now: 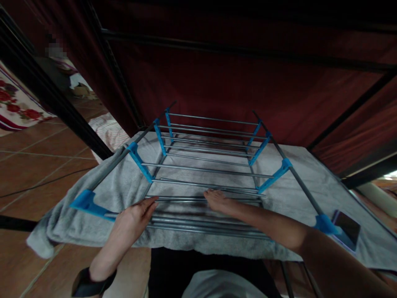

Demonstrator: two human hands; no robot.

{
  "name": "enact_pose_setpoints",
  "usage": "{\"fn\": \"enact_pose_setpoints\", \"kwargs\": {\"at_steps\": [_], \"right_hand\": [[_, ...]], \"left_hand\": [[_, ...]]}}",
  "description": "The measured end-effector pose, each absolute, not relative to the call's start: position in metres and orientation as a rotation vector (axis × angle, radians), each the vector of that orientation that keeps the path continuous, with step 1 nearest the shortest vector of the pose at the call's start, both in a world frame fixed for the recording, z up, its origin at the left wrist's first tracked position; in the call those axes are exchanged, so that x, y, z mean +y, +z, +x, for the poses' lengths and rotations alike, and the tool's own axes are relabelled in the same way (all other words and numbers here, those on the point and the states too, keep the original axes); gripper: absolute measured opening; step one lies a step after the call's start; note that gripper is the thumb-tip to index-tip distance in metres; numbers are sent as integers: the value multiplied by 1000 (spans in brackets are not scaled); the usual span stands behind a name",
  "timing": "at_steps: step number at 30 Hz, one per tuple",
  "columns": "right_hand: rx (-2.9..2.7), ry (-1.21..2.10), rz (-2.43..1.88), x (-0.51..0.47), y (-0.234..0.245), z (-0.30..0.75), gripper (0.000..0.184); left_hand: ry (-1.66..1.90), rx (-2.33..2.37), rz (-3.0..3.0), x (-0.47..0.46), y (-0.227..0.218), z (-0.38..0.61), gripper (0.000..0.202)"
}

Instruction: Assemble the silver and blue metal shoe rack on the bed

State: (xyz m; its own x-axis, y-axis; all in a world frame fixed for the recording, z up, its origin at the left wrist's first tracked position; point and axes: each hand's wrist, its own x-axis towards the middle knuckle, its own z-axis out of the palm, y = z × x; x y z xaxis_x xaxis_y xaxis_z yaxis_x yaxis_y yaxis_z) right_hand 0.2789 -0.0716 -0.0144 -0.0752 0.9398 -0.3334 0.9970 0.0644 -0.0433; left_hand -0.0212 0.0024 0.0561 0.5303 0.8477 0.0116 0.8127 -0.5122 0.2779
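A metal rack (204, 169) with grey rods and blue plastic joints lies on a grey towel (124, 186). My left hand (133, 217) rests on the near rods at the left, fingers stretched toward the middle, holding nothing. My right hand (218, 200) reaches in from the right and lies flat on the rods near the centre, fingers extended. A dark band sits on my left wrist (89, 281).
A dark phone (347, 227) lies on the towel at the right, beside a blue joint. Dark red fabric on a black frame (248, 54) stands behind the rack. Brown floor tiles (37, 165) and a floral cloth (18, 103) are at the left.
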Motion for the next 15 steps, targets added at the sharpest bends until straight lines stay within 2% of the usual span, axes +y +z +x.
{"fn": "enact_pose_setpoints", "kwargs": {"at_steps": [5,10,15], "right_hand": [[2148,-527,1809,-68,-2,279,17],[2196,-368,2040,-66,24,284,31],[2242,-179,2220,-67,45,291,30]], "left_hand": [[228,1378,2527,6,64,-16,50],[293,1346,2523,17,71,-12,54],[322,1261,2562,27,79,7,53]]}}
